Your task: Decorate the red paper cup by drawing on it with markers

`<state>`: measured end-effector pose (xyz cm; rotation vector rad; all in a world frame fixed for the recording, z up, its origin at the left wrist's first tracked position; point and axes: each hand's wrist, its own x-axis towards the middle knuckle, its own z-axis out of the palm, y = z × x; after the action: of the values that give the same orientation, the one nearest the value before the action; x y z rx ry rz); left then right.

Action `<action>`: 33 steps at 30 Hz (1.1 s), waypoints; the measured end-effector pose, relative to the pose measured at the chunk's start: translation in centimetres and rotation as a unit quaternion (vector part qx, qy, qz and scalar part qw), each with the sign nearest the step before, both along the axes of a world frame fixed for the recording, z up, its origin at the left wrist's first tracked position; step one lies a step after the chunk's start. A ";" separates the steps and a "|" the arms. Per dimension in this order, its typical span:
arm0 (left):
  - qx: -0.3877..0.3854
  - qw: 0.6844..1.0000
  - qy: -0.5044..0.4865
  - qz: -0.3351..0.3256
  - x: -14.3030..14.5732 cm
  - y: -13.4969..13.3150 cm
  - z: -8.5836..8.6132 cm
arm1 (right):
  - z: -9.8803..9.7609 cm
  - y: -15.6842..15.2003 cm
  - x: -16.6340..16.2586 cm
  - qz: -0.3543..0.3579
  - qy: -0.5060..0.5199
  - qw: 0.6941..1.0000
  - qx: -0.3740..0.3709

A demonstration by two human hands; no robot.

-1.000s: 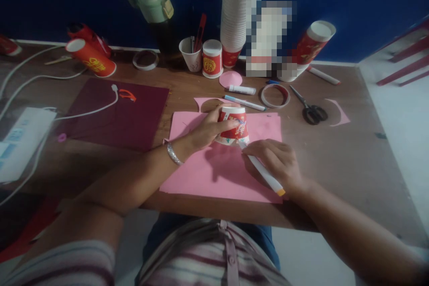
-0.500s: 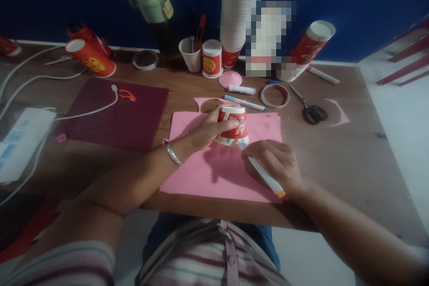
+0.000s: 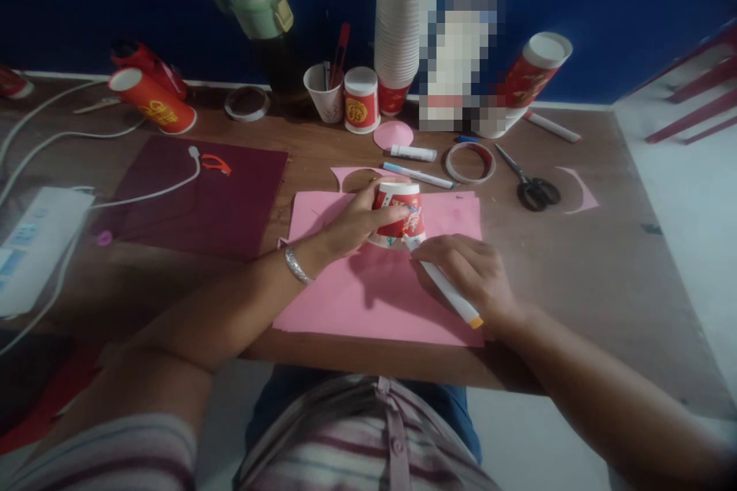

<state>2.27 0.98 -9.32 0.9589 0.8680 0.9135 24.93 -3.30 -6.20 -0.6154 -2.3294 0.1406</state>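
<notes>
A red and white paper cup [image 3: 401,213] stands upside down on a pink paper sheet [image 3: 368,299] at the middle of the wooden table [image 3: 587,268]. My left hand [image 3: 352,221] is wrapped round the cup's left side and holds it down. My right hand [image 3: 472,272] grips a white marker with an orange end [image 3: 449,292]. The marker's tip touches the paper at the cup's lower right rim.
A dark red sheet [image 3: 201,196] with a white cable lies left. Behind are a tall cup stack [image 3: 403,15], small cups, a pink disc [image 3: 393,135], pens, a tape ring [image 3: 470,162], scissors [image 3: 530,182] and a pink offcut [image 3: 579,190]. A power strip [image 3: 34,242] sits far left.
The hands, cup and marker hold nearly the same place; the view has shifted slightly, and the marker tip has crept a little along the cup's rim.
</notes>
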 end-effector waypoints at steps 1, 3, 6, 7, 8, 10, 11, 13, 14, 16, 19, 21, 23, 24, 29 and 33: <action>0.001 1.000 0.002 -0.005 0.0 0.0 0.0 | -0.1 0.0 0.0 -0.001 0.002 1.000 0.002; 0.002 1.000 0.006 -0.013 -0.1 0.0 0.1 | -0.3 0.1 -0.1 -0.007 0.008 1.000 0.008; 0.001 1.000 0.006 -0.011 -0.1 0.0 0.2 | -0.4 0.1 -0.1 -0.011 0.016 1.000 0.010; 0.000 1.000 0.005 -0.011 -0.1 0.0 0.2 | -0.4 0.1 -0.1 -0.012 0.019 1.000 0.010; 0.000 1.000 0.003 -0.011 -0.1 0.0 0.2 | -0.3 0.1 -0.1 -0.013 0.020 1.000 0.010; 0.004 1.000 -0.002 -0.013 0.0 0.0 0.1 | -0.2 0.1 -0.1 -0.015 0.018 1.000 0.008; 0.005 1.000 -0.005 -0.014 0.0 0.0 0.1 | -0.2 0.0 -0.1 -0.018 0.016 1.000 0.007; 0.006 1.000 -0.012 -0.015 -0.1 0.0 -0.1 | -0.3 0.0 0.0 -0.023 0.013 1.000 0.006; 0.004 1.000 -0.016 -0.014 -0.1 0.0 -0.1 | -0.3 0.0 0.0 -0.023 0.011 1.000 0.008; 0.000 1.000 -0.019 -0.012 -0.1 0.0 -0.1 | -0.5 -0.1 0.0 -0.028 0.013 0.999 0.011; -0.002 1.000 -0.013 -0.012 -0.1 0.0 -0.1 | -0.6 -0.2 0.0 -0.035 0.019 0.999 0.005; -0.001 1.000 -0.009 -0.010 -0.1 0.0 -0.1 | -0.5 -0.3 0.0 -0.033 0.019 0.999 0.000; -0.004 1.000 -0.010 -0.004 -0.1 0.0 0.0 | -0.4 -0.3 0.0 -0.029 0.014 0.999 -0.003; -0.006 1.000 -0.012 -0.001 -0.1 0.0 0.0 | -0.4 -0.3 0.0 -0.030 0.011 0.999 -0.005; -0.008 1.000 -0.017 0.001 -0.1 0.1 -0.1 | -0.1 -0.4 0.0 -0.034 0.015 0.999 -0.008; -0.006 1.000 -0.009 0.005 -0.1 0.0 -0.2 | 0.1 -0.4 0.1 -0.022 0.011 1.000 -0.011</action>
<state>2.21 1.02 -9.49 0.9368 0.8631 0.9231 24.99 -3.66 -6.11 -0.6731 -2.2936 0.1526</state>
